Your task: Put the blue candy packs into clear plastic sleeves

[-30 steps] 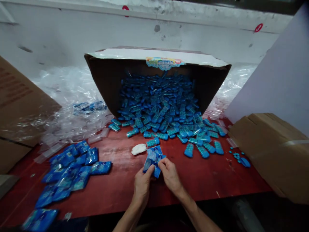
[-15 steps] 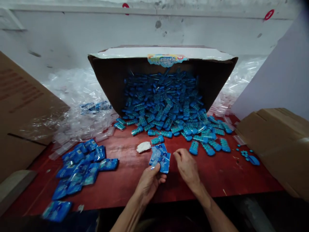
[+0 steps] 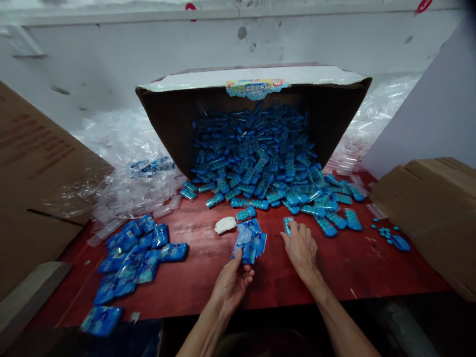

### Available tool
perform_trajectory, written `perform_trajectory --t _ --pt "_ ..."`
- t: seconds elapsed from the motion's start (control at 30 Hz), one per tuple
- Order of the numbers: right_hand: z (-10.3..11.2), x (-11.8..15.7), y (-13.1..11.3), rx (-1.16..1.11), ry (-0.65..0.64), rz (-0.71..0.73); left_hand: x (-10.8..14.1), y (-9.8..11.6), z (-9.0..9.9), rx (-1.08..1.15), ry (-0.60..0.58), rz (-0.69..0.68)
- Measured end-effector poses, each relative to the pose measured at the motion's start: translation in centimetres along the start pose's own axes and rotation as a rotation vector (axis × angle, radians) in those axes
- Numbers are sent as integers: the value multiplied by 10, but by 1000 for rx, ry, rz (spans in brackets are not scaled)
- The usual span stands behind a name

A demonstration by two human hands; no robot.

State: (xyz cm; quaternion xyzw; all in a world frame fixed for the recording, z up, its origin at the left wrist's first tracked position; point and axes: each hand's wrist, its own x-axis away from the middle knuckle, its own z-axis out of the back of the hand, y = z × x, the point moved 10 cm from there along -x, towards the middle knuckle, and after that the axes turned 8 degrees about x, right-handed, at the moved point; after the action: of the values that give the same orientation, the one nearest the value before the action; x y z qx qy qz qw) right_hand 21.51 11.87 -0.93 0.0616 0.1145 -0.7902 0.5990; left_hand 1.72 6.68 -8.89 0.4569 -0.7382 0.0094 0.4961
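Between its thumb and fingers, my left hand (image 3: 233, 282) grips several blue printed cards (image 3: 251, 242), fanned out over the red table. To the right, my right hand (image 3: 301, 248) has its fingers closed over one small clear-and-blue pack (image 3: 287, 225), partly hidden under them. Just beyond the cards lie a white crumpled lump (image 3: 225, 225) and a single blue pack (image 3: 246, 213). Many more such packs (image 3: 256, 163) spill from an open carton (image 3: 342, 119) lying on its side.
Filled blue pouches (image 3: 132, 258) are piled on the red table (image 3: 193, 292) at the left. Clear plastic bags (image 3: 126, 148) heap behind them. Brown boxes (image 3: 431, 208) flank both sides. Loose turquoise beads (image 3: 385, 231) lie at right.
My right hand has moved right and now covers a small pack near the pile. My left hand still holds the cards, which are fanned differently. The view has shifted slightly.
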Motion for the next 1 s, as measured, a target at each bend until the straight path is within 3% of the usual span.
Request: perform_trajectory --t 0.1,0.2,0.27,0.43,0.6,0.77,1.0 --pt "-4 -2 2 -331 -88 -39 1 3 1 11 20 -26" --pt "-16 13 -17 -838 -394 -14 1 7 2 28 45 -64" --pt "-9 28 -33 -1032 -515 26 0 8 2 35 52 -78" --pt "19 46 -52 -1000 -482 104 -2 6 0 35 49 -90" --pt "38 48 -65 -978 -383 280 -1 6 -2 33 16 -98" --pt "34 50 -66 -988 -444 299 4 14 -9 2 -61 -158" --pt "31 50 -68 -1031 -476 319 2 19 -5 26 -47 -187"
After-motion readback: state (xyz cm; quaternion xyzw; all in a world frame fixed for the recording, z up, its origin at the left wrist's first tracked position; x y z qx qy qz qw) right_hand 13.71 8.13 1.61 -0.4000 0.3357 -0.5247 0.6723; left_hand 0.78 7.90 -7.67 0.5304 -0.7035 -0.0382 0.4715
